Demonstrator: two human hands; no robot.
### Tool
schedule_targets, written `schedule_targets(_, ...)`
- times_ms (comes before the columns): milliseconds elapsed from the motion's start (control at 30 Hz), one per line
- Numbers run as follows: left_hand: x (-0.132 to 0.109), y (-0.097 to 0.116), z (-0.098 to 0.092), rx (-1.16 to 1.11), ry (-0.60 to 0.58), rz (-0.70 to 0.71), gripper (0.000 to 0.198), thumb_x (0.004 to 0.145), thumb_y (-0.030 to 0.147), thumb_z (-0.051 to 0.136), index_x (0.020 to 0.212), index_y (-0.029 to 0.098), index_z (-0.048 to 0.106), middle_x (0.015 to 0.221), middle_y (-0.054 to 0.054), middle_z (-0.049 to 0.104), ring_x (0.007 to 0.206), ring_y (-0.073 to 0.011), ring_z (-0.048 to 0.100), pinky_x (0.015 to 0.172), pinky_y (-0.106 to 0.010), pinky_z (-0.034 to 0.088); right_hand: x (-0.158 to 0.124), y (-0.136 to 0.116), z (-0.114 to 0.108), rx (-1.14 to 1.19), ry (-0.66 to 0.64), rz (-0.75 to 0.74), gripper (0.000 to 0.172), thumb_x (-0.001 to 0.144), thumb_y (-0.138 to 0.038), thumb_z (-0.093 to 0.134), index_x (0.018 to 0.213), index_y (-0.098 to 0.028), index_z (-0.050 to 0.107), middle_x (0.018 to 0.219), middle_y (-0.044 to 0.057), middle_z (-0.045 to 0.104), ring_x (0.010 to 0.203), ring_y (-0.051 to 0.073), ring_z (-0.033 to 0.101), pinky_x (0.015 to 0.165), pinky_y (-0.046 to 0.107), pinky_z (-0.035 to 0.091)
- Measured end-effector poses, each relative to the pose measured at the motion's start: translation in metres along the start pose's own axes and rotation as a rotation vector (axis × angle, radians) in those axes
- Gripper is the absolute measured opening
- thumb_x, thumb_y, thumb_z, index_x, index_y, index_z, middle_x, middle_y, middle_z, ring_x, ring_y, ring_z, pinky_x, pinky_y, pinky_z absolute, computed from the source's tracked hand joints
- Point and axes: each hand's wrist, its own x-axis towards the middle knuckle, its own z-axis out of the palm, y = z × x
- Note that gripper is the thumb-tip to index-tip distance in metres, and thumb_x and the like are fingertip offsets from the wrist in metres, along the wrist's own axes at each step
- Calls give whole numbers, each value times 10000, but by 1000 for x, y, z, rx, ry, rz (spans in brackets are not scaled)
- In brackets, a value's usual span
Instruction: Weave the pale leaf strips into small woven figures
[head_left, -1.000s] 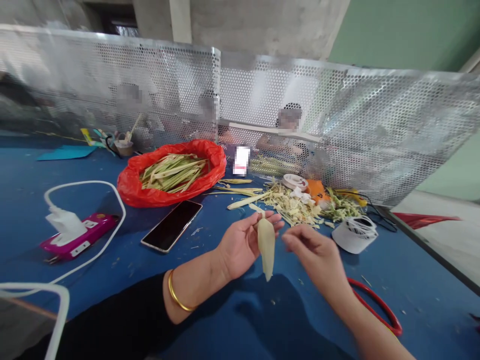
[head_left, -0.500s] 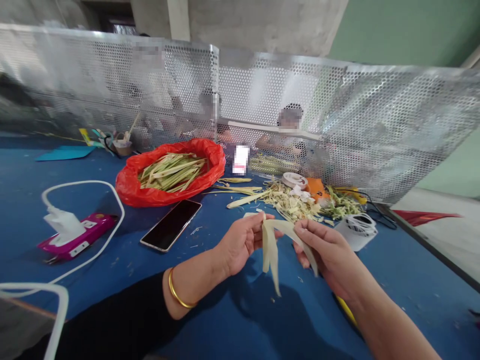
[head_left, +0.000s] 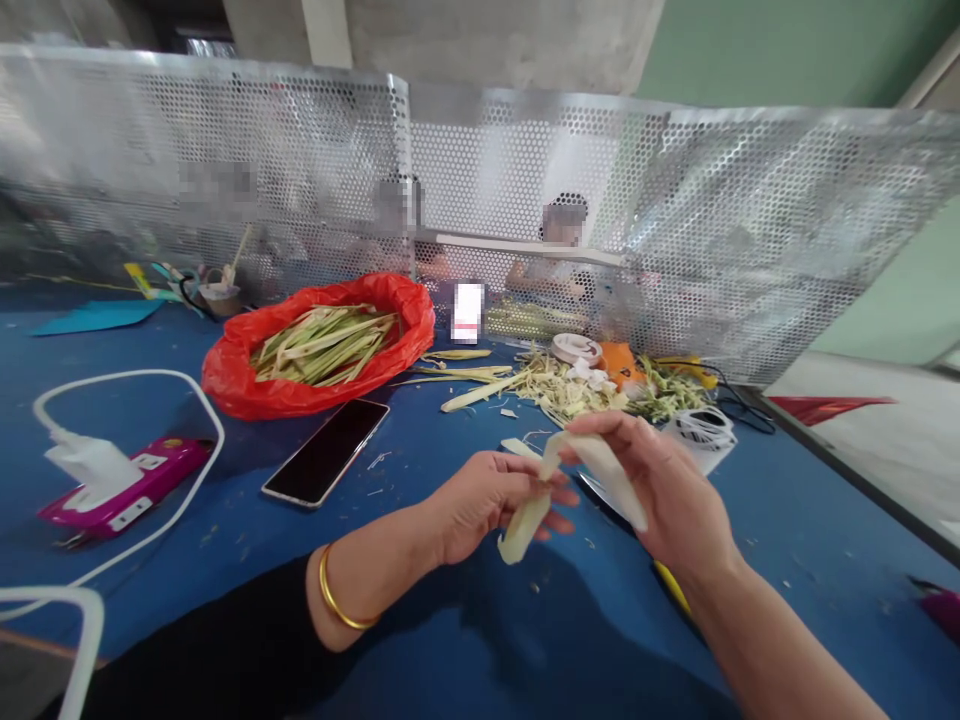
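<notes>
Above the blue table, my left hand (head_left: 491, 505) pinches a pale, flat husk strip (head_left: 525, 525) between thumb and fingers; a curled end hangs below them. My right hand (head_left: 667, 490) is closed on the strip's upper part, which bends over between the hands and lies across the palm side. Another pale piece juts out behind my left fingers. Beneath my right hand lies a bladed tool (head_left: 604, 497) with a yellow handle, partly hidden by the wrist. A gold bangle circles my left wrist.
A red plastic bag (head_left: 319, 395) of green-yellow strips stands left of centre, a dark phone (head_left: 326, 455) before it. A purple power strip (head_left: 127, 485) with white cable is at left. Scraps (head_left: 562, 385), a tape roll (head_left: 576, 348) and a perforated metal screen (head_left: 517, 170) are behind.
My right hand has risen and turned, folding the strip's upper part over. The hanging ends have swung left and curled, and the blade beneath has come into view. The camera has shifted slightly.
</notes>
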Motion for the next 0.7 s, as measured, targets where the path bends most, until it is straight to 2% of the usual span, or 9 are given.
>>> schedule_targets(167,-4,-7,7,94,-149,-168,265,742,336,689,881,112,714,852,-126,736,609,-195,690,579,-289,497,-3,11,4,-45,-199,80,545,860,-664,438,951,-191,694,753,58,674,592,173,594,517,268,461)
schedule_targets(233,-4,-11,8,93,-188,-171,226,726,297,700,868,120,708,823,-112,733,591,-192,684,589,-305,509,-3,14,7,-47,-228,133,565,857,-681,426,991,-199,689,776,59,680,666,183,631,564,262,486)
schedule_targets(333,-3,-14,8,60,-193,-157,203,733,270,704,884,136,696,821,-101,734,587,-185,683,606,-309,515,-2,16,10,-19,-282,202,697,815,-754,397,1239,-234,585,916,86,709,840,234,674,701,312,529)
schedule_targets(400,-1,-14,7,23,-166,-185,190,776,293,677,874,131,693,839,-108,736,610,-177,688,615,-291,510,-1,16,10,-18,-242,211,790,794,-786,373,1358,-242,476,1006,108,706,915,258,669,755,345,535)
schedule_targets(467,-1,-12,7,-8,-135,-223,198,823,298,627,862,117,698,869,-121,738,656,-175,696,628,-276,507,2,17,8,-40,-146,192,792,812,-774,353,1374,-224,454,1022,118,704,926,257,662,812,370,525)
schedule_targets(600,-1,-9,7,-60,-152,-245,219,857,267,576,894,93,705,917,-144,737,703,-183,705,648,-274,505,9,22,3,-35,-34,168,690,871,-710,324,1317,-213,499,984,98,708,876,236,668,911,424,474)
schedule_targets(700,-1,-9,6,-171,-159,-216,270,874,301,565,953,82,702,990,-166,725,769,-196,711,687,-274,509,11,25,1,-186,148,89,542,846,-615,517,1222,-228,560,1026,73,685,940,230,650,918,399,457)
